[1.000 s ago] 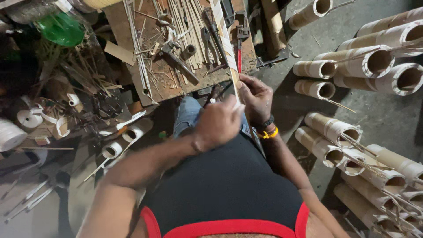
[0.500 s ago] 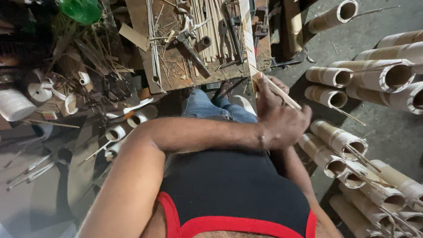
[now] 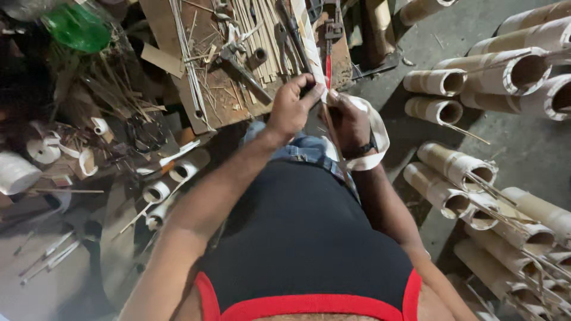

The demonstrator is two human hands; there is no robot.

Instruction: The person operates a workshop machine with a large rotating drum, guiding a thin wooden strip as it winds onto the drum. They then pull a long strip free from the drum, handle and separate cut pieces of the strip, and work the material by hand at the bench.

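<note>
The scene is dim, lit from the upper right so that the bamboo tubes (image 3: 505, 65) and the wooden bench (image 3: 208, 101) catch warm light while the left side sinks into deep shadow. Both hands (the left hand (image 3: 294, 107), the right hand (image 3: 351, 122)) look slightly soft. Wide-angle stretching bends the frame's edges, and the floor corners are grainy.

A grey concrete floor (image 3: 535, 148) is lying bare at the right, with cut bamboo tubes (image 3: 458, 166) resting on it. A low wooden workboard (image 3: 214, 89) is sitting at the far side, littered with slivers. Dim light is leaving the left cluttered and dark.
</note>
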